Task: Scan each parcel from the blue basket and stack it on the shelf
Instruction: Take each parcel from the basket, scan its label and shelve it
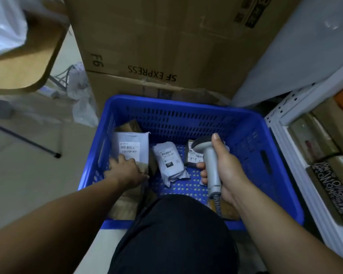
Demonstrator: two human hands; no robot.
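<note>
Floor level: blue basket [186, 103]. Left grip [125, 171] rests on white parcel [132, 143] at basket's 9 o'clock; finger curl hidden, cannot tell hold. Right grip [224, 167] wrapped round scanner [208, 155], 3 o'clock. Grey parcel [170, 163] lies centre.

The basket [186, 104] stood on the floor, its far edge against stacked cardboard boxes [156, 46], its right edge beside the shelf [281, 133], on which shelved parcels [313, 139] lay side by side; inside, the large parcel [132, 143] leaned at the left wall; the middle parcel [169, 161] lay on the base right of it; the small box [193, 158] sat further right; the left hand [125, 171] lay on the large parcel's near end; the right hand [226, 167] held the scanner [209, 157] over the small box; a knee [176, 224] overlapped the near edge.
</note>
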